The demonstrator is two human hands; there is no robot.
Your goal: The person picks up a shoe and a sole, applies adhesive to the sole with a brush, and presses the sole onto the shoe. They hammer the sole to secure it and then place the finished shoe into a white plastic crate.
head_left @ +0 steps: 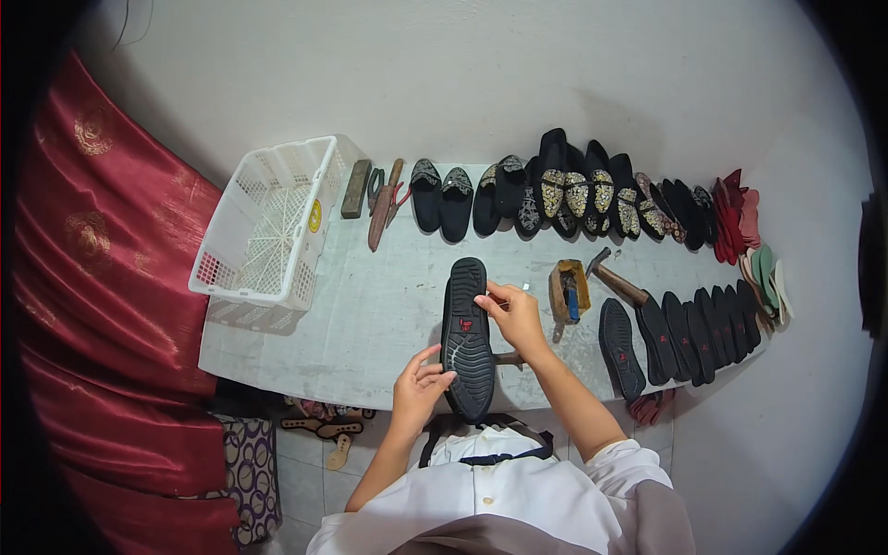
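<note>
Near centre, the black rubber-soled shoe (pixel 469 365) bears a red mark mid-sole. At right, the row of black ridged soles (pixel 686 339) carries small red marks. Far centre, the pair of black fabric slip-on shoes (pixel 425 205) shows grey-patterned uppers; right of it, the black slippers with ornamented vamps (pixel 575 193) display gold-and-black patterning. At left, the white plastic lattice basket (pixel 305 264) has a yellow round label (pixel 315 216). The glossy red curtain (pixel 129 287) carries gold medallions. The tabletop (pixel 370 314) is pale grey, with darker smudges.
</note>
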